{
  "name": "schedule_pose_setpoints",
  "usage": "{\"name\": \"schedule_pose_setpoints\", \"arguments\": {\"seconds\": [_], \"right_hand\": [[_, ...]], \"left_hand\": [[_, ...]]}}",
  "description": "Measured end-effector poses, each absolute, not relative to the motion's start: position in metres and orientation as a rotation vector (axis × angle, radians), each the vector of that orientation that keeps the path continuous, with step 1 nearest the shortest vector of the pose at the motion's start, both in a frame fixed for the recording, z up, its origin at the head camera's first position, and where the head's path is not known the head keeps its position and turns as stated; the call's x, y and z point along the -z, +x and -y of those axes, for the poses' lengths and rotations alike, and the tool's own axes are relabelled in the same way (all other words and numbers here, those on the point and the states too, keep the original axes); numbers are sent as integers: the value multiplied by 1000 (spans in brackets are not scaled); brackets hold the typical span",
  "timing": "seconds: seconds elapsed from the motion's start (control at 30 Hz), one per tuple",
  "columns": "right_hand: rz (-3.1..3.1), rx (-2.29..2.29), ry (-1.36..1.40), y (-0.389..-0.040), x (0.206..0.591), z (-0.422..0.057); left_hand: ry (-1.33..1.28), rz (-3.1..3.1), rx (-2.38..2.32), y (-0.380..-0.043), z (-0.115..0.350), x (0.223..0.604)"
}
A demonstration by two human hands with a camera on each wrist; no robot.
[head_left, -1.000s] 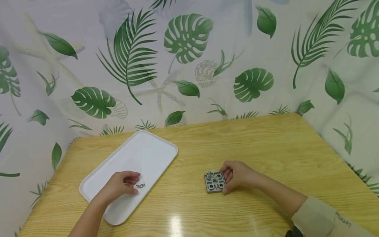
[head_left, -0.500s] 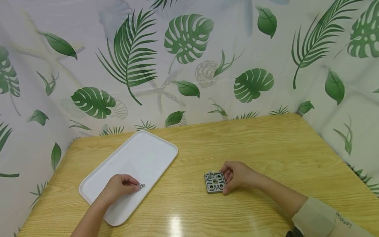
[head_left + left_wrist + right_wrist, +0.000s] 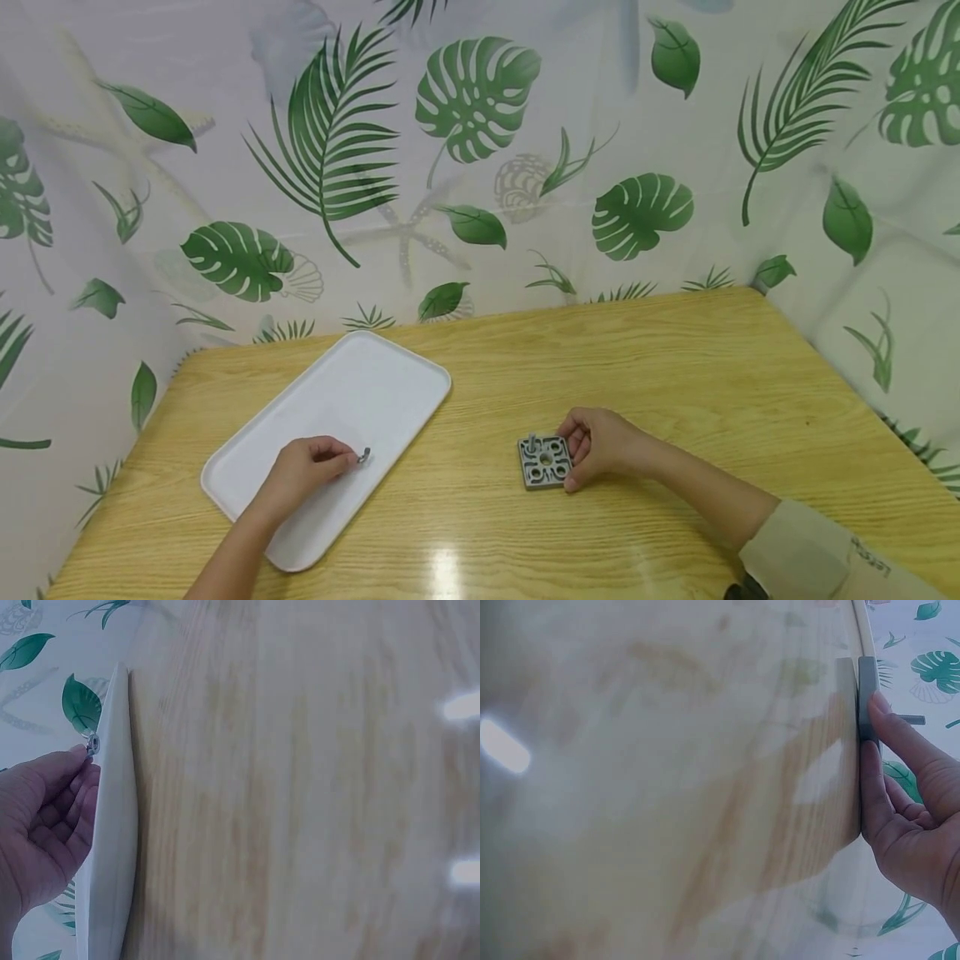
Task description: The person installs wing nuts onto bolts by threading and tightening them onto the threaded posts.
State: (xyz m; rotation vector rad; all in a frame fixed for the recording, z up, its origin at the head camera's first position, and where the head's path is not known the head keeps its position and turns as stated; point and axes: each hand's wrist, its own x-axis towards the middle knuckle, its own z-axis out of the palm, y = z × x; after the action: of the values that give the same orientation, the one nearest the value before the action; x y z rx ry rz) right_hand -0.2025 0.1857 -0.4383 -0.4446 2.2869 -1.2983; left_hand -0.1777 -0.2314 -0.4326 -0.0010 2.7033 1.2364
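Note:
Over the white tray (image 3: pixel 382 375), my left hand (image 3: pixel 303 471) pinches a small silver wing nut (image 3: pixel 364 456) between thumb and fingertips. In the left wrist view the ring of the wing nut (image 3: pixel 93 742) shows just past the fingertips, close to the tray's raised rim. My right hand (image 3: pixel 606 448) grips the right edge of a square grey metal plate (image 3: pixel 546 460), which lies on the table. Round holes and curved slots pattern the plate's face. A short bolt (image 3: pixel 532 442) stands up from its far left corner; the right wrist view shows this bolt (image 3: pixel 911 719) side-on.
The wood-grain table (image 3: pixel 637 358) stretches beyond both hands, with the tray set at a slant on its left part. A leaf-printed cloth (image 3: pixel 480 167) hangs behind the table and along its sides.
My left hand has closed its thumb and fingers on the wing nut, which was lying in the tray, and tilted it up. My right hand and the plate have stayed in place.

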Motion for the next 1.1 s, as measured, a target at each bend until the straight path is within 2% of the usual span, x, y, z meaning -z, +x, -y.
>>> {"name": "schedule_pose_setpoints", "arguments": {"seconds": [0.53,1.1], "right_hand": [[-2286,1302,-436,-201,437,-186],[-2280,1303,-446,-203,438,-186]], "left_hand": [[5,-2635,-1612,-174,175,424],[293,-2613,-1934,-170,115,431]]}}
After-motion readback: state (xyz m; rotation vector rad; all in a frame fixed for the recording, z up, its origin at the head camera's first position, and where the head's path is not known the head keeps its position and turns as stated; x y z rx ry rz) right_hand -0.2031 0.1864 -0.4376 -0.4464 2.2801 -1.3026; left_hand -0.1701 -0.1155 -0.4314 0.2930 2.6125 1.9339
